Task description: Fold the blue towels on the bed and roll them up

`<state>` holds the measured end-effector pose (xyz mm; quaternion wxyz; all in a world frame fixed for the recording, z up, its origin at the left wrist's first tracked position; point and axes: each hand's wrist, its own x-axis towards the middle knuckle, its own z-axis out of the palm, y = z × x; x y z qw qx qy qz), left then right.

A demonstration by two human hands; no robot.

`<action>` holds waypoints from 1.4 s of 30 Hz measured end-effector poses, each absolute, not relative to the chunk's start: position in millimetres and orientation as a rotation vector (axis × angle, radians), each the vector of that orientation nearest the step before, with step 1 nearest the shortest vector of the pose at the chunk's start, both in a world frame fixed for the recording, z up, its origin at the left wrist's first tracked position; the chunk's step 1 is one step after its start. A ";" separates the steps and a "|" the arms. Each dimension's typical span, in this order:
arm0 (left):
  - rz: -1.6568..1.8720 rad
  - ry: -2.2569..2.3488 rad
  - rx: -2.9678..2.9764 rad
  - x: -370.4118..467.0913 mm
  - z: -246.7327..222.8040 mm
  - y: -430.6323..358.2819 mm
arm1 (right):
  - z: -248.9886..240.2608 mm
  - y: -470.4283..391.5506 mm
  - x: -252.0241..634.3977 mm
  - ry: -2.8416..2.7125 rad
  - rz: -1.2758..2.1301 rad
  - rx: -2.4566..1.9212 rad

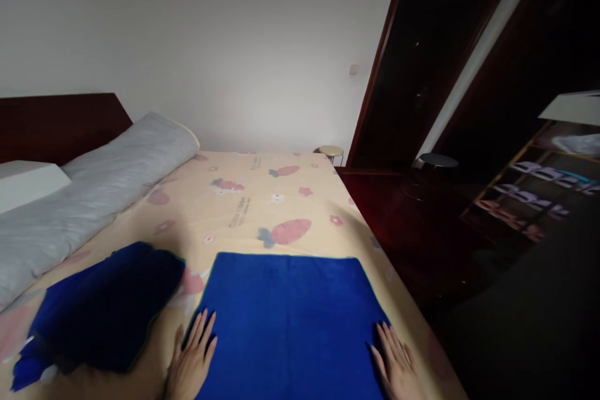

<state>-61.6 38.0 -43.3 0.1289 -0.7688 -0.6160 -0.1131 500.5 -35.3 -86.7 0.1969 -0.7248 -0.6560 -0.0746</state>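
Blue cloth (288, 325), L hand (191, 356), R hand (396, 362) flat on edges, apart, rack (544, 149) w/ shoes (555, 177)

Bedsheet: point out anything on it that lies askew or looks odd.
The left-side blue cloth lies rumpled, its outline uneven, whereas the other blue cloth, between the left hand and right hand, is spread flat. No spill or damage stands out.
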 end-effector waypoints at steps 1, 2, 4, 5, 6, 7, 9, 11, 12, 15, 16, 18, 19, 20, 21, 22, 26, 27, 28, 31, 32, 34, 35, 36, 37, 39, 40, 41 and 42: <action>-0.356 -1.769 -2.247 -42.4 -40.3 40.5 | -82.3 -27.1 481.7 -1.853 -0.231 -2.001; -0.375 -1.739 -2.283 -17.9 -37.4 44.4 | -76.7 -16.3 457.8 -1.883 -0.233 -1.964; -0.396 -1.657 -2.405 39.6 -32.5 56.0 | -63.5 10.3 402.3 -1.976 -0.169 -1.861; -0.409 -1.613 -2.465 68.8 -31.0 63.4 | -56.9 24.6 374.5 -2.030 -0.121 -1.797; -0.424 -1.573 -2.522 95.3 -30.3 71.5 | -50.9 38.5 349.4 -2.078 -0.072 -1.737; -0.434 -1.535 -2.573 117.1 -30.3 80.3 | -45.9 51.5 329.1 -2.125 -0.022 -1.683; -0.417 -1.504 -2.648 139.3 -32.6 98.9 | -39.9 72.6 309.2 -2.229 0.072 -1.584; -0.346 -1.565 -2.664 126.4 -36.7 117.1 | -40.3 85.1 323.4 -2.300 0.132 -1.556; -0.302 -1.651 -2.624 107.3 -38.9 125.4 | -42.9 87.9 343.0 -2.294 0.136 -1.598; -0.204 -1.983 -2.334 23.2 -43.9 144.3 | -57.2 85.6 431.1 -2.085 0.049 -1.899; -0.184 -2.024 -2.271 -3.9 -44.3 148.0 | -62.7 83.0 460.7 -2.020 0.016 -1.969; -0.175 -2.027 -2.214 -38.7 -42.8 151.3 | -71.5 79.5 502.3 -1.941 -0.052 -2.033; -0.198 -2.003 -2.202 -42.5 -41.3 151.4 | -73.9 79.9 509.6 -1.918 -0.088 -2.034; -0.239 -1.973 -2.193 -36.2 -39.7 150.7 | -74.5 82.1 506.6 -1.904 -0.123 -2.015; -0.290 -1.932 -2.194 -20.3 -38.3 149.7 | -73.5 86.5 493.4 -1.905 -0.149 -1.978; -0.341 -1.872 -2.222 3.5 -37.4 148.7 | -71.1 92.9 471.4 -1.919 -0.162 -1.926; -0.431 -1.542 -2.520 121.4 -41.1 154.1 | -56.6 130.7 353.8 -2.114 -0.012 -1.661; -0.432 -1.497 -2.574 140.8 -43.3 159.4 | -53.7 140.6 334.5 -2.162 0.045 -1.619; -0.425 -1.476 -2.616 151.2 -45.3 166.4 | -51.6 149.5 325.0 -2.202 0.095 -1.600; -0.349 -1.613 -2.620 125.9 -47.8 193.2 | -51.6 166.3 360.7 -2.195 0.148 -1.733; -0.311 -1.722 -2.568 103.4 -47.1 202.0 | -54.0 167.8 389.2 -2.145 0.129 -1.826; -0.258 -1.981 -2.360 52.8 -44.2 216.0 | -62.1 165.1 452.8 -2.003 0.036 -2.005; -0.244 -2.053 -2.279 30.0 -42.5 220.7 | -67.2 162.0 481.7 -1.974 -0.001 -2.048; -0.223 -2.092 -2.232 11.3 -40.8 223.8 | -72.4 158.7 505.6 -1.976 -0.032 -2.063; -0.205 -2.109 -2.209 -2.4 -39.2 225.7 | -77.1 155.8 523.2 -1.982 -0.065 -2.071; -0.162 -2.107 -2.213 -15.4 -35.6 227.7 | -82.9 152.9 540.3 -2.002 -0.131 -2.068; -0.143 -2.107 -2.217 -16.0 -33.3 228.3 | -83.3 153.0 541.0 -2.005 -0.164 -2.063; -0.127 -2.110 -2.212 -13.3 -30.7 228.5 | -81.7 153.7 537.5 -1.996 -0.198 -2.059; -0.122 -2.111 -2.199 -7.6 -27.9 228.1 | -78.5 154.4 530.2 -1.969 -0.233 -2.058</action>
